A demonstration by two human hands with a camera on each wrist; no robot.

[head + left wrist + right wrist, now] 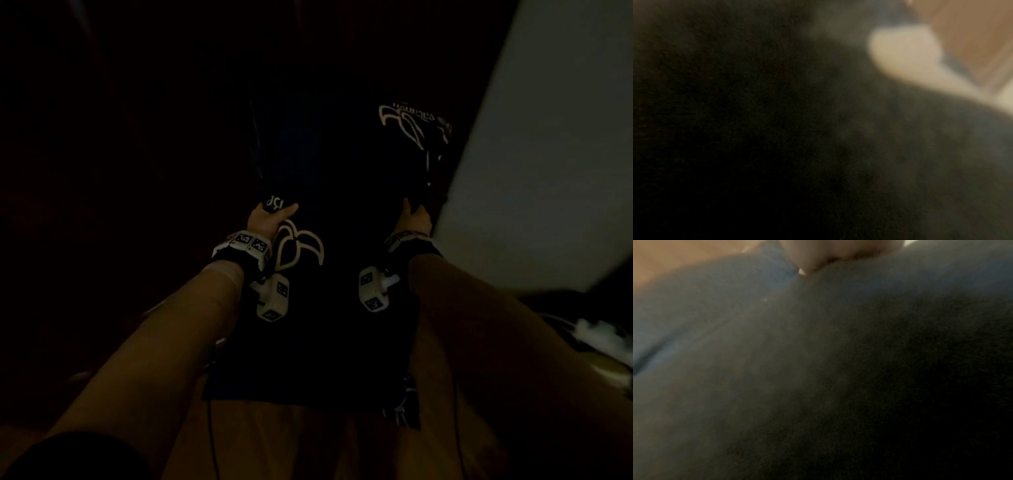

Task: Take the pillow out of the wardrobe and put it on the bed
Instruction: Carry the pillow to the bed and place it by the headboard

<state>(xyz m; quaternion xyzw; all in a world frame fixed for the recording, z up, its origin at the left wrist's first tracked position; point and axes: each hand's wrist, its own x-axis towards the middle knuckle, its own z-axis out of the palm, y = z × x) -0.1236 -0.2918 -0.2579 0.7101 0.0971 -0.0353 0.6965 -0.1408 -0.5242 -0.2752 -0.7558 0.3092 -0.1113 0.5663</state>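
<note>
**Head view: both hands grip a dark pillow**

In the head view the left hand [270, 219] sits just left of centre, its fingers curled round the left edge of the dark pillow [342, 267], thumb lying on the fabric. The right hand [416, 217], right of centre, pinches the pillow's right edge in the same way. Both wrists wear bands with pale marker blocks.

The pillow fills the middle of the frame between the two forearms, dark blue with cream outline prints at its upper right and beside the left wrist. A pale panel [548, 137] takes up the upper right. The rest of the scene is too dark to read.

Both wrist views are blurred, filled mostly by dark fabric [818, 353]; a fingertip [809, 264] presses into it at the top of the right wrist view.
</note>
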